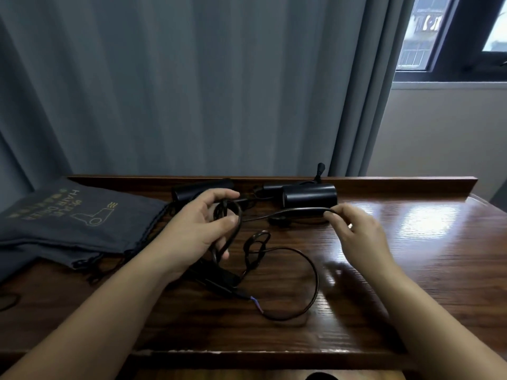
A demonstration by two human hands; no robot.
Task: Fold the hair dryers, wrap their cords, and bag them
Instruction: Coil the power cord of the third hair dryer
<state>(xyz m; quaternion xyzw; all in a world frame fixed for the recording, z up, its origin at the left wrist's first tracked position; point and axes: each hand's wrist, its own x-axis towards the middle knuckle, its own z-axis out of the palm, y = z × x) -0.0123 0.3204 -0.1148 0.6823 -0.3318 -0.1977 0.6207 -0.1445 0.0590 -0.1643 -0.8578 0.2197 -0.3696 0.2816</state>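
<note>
Nearest you on the desk (356,311), a loose run of black cord (307,272) sprawls in a wide open loop, with a smaller tangle of coils just beyond it, so there's slack left to gather. Its end shows a bluish tip near the front, beside a dark flat piece I can't identify.

Now your left hand (200,229): your grip there is closed around a bundle of cord loops, thumb on one side and fingers curled over the top, holding the coil upright above the desk. Your right hand (356,229) pinches the cord between thumb and fingertips, drawing a taut stretch across toward the left. By the look of it, you're mid-wrap on one cord, not finished.

Further back, a hair dryer (310,198) lies on its side near the desk's rear ledge, a stubby black barrel, matte with a soft sheen. A second hair dryer (203,189) lies just beyond your left hand, partly hidden by it. Whether either handle is folded, I can't tell from here.

To the far left, grey drawstring bags (76,218) lie flat and overlapping, printed with a dryer outline. They look flat, so I judge nothing is bagged: bagging is still to come, and likely the other cord too.
</note>
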